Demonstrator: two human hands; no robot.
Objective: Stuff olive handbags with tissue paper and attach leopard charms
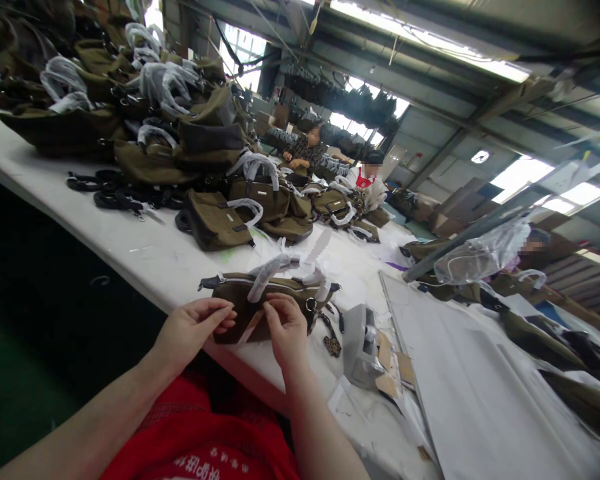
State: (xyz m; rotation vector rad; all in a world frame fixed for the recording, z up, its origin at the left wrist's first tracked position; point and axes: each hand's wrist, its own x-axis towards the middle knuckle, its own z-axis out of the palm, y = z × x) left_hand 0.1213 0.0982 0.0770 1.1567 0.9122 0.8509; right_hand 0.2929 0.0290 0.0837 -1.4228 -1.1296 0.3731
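Note:
An olive-brown bag with paper-wrapped handles lies on the white table right in front of me. My left hand rests against the bag's near side, its fingers curled and pinched at the bag's edge. My right hand is beside it, fingers pinched on a thin pale strip that runs down across the bag's front. A small spotted tag hangs from the bag's right end.
Piles of similar olive bags with wrapped handles fill the table's far left, with black straps beside them. A grey device and cardboard tags sit to my right. Other people work at the far end.

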